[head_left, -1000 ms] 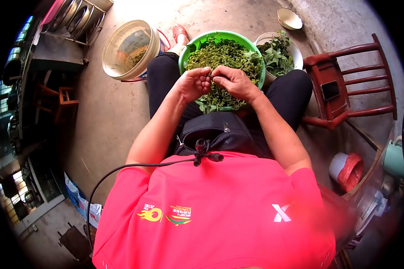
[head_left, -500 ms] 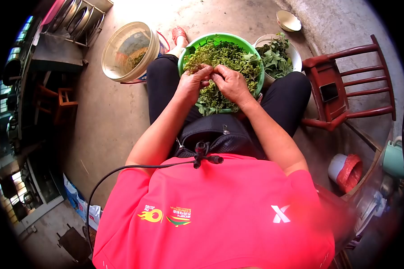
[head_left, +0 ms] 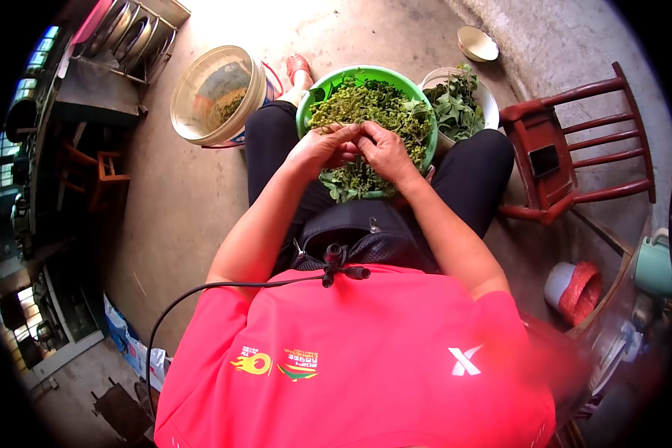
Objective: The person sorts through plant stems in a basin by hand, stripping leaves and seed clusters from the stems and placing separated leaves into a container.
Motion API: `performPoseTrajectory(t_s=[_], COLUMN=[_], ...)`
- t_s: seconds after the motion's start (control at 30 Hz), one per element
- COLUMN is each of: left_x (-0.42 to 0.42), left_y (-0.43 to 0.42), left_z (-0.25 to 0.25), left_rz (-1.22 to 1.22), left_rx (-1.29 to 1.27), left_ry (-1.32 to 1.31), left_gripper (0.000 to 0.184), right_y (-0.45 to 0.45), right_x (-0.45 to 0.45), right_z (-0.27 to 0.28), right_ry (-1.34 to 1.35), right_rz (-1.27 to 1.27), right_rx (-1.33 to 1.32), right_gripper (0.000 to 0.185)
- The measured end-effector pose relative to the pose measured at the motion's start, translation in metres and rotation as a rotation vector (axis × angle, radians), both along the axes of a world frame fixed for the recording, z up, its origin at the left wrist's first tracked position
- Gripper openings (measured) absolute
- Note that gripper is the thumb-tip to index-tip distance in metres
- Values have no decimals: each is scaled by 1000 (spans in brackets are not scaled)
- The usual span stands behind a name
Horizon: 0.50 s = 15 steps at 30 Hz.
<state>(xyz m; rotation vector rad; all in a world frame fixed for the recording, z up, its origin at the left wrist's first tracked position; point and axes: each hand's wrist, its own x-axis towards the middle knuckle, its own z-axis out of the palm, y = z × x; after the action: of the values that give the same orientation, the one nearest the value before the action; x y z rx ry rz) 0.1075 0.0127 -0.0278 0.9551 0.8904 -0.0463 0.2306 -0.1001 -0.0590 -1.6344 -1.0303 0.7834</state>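
Observation:
A green basin (head_left: 303, 113) sits between my knees, heaped with green sprigs (head_left: 373, 101) that bear small round buds or berries. Above its near half my two hands meet at the fingertips. My left hand (head_left: 325, 147) is closed, its fingers curled in a pinch, with a thin stem tip showing by them. My right hand (head_left: 384, 151) is also pinched against it; whatever lies between its fingers is too small to make out. Leafy pieces (head_left: 342, 184) lie at the basin's near edge, just below my hands.
Left of the basin stands a large whitish bucket (head_left: 190, 123) with yellowish bits inside. A white bucket of leaves (head_left: 490, 107) is at the right, beside a red-brown wooden chair (head_left: 551, 160). Farther off is a small bowl (head_left: 478, 45). A black cable (head_left: 201, 287) crosses my shirt.
My hands first moved left with a sprig showing at the left fingers, then came back slightly lower. The fingertips remain together. The whole view has shifted slightly.

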Motion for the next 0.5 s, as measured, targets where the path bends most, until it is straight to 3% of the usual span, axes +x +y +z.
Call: performPoseTrajectory(t_s=[0.1,0.17,0.3,0.5], left_x=[-1,-1,0,4], left_y=[-1,-1,-3,-4], left_z=[-3,-14,-20,-33], left_rz=[20,129,206,325], left_rx=[96,48,-44,-56], left_ry=[39,-150,-128,-351], left_gripper=[28,23,18,17], right_y=[1,1,1,2], right_x=[-2,-2,-4,-7], right_z=[-4,-5,-5,-1], right_ry=[-24,-54,-8,83], right_rz=[-8,-23,-19,-9], right_rx=[41,83,41,-14], right_gripper=[18,19,20,24])
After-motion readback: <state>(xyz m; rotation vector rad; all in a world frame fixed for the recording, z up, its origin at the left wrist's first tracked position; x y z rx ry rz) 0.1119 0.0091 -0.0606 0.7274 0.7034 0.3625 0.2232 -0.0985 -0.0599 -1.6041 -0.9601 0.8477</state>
